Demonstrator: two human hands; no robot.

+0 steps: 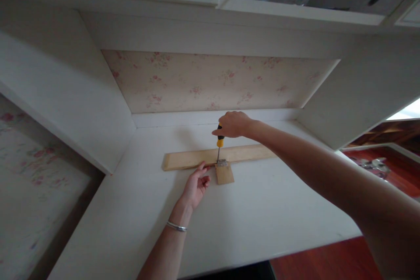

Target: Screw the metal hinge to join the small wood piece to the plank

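A long pale wooden strip (197,157) lies across the white desk (262,210). A small square wood piece (225,175) sits against its front edge, joined by a small metal hinge (222,162). My right hand (233,124) grips the top of a screwdriver with a yellow and black handle (219,139), held upright with its tip on the hinge. My left hand (196,184) rests on the desk with its fingertips against the strip's front edge, just left of the hinge. A silver bracelet (176,226) is on my left wrist.
White side panels wall in the desk on the left (65,92) and right (354,105), with floral wallpaper (210,83) at the back. A shelf (295,11) overhead holds clear bottles. A bed with floral cover (29,183) lies to the left; red-brown floor (328,258) shows to the right.
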